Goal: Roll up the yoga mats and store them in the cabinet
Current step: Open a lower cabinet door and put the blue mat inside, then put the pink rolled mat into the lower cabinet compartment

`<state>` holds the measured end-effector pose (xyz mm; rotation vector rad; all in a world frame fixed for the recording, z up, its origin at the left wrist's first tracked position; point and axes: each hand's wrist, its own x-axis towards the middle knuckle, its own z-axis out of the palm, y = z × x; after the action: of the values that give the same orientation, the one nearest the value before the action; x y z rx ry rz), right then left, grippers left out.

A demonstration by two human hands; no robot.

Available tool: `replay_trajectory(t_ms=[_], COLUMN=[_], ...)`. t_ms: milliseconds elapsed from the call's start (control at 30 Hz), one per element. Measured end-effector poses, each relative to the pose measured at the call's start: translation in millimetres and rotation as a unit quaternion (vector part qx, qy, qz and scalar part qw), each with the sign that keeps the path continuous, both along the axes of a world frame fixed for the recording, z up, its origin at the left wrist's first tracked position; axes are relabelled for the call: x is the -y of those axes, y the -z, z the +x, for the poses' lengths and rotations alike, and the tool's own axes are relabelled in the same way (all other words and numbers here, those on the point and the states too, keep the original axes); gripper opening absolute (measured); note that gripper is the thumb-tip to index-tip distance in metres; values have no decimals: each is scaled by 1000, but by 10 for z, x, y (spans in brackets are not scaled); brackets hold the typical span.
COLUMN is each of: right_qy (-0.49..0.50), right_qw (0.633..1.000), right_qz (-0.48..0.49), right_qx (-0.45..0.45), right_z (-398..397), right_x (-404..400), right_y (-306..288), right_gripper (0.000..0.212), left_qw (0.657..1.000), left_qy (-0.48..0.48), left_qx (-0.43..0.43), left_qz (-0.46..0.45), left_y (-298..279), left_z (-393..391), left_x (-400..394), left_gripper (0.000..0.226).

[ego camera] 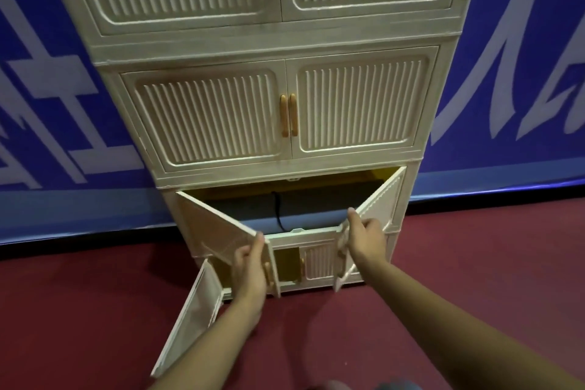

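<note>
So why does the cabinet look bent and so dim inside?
Head view: the wide-angle lens bows the cabinet so it tapers downward; the open compartment lies in shadow, its dark contents hard to make out; the right hand and its door edge are slightly motion-blurred; the left hand looks sharper.

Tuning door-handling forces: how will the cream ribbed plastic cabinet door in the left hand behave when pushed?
The cream ribbed plastic cabinet door looks thin-panelled, so probably light and easy to swing. The left hand grips its free edge; a thin panel may flex slightly rather than stay rigid. The dark rolled mat lies inside the compartment, seemingly behind the door line, so closing likely meets little resistance.
</note>
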<state>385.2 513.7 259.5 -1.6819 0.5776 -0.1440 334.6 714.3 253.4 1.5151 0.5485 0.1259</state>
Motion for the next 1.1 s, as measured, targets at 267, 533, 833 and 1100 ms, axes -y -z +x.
replay_trajectory(t_ms=[267, 533, 833, 1100], right_qy=[-146, -27, -120, -132], right_qw=[983, 987, 952, 930], right_qz=[106, 132, 21, 64], right_qx=[31, -84, -282, -337], right_z=[983, 970, 746, 674], right_x=[-547, -396, -261, -279], right_y=[318, 1678, 2835, 2497], right_gripper=[56, 39, 44, 20], left_qw=[988, 988, 982, 947], left_qy=[133, -127, 71, 171], left_qx=[33, -28, -131, -131], left_qz=[-71, -87, 120, 239], left_y=[45, 1381, 2713, 2862], left_z=[1216, 1559, 1867, 1510], left_x=[375, 355, 779, 865], left_gripper=[24, 8, 62, 41])
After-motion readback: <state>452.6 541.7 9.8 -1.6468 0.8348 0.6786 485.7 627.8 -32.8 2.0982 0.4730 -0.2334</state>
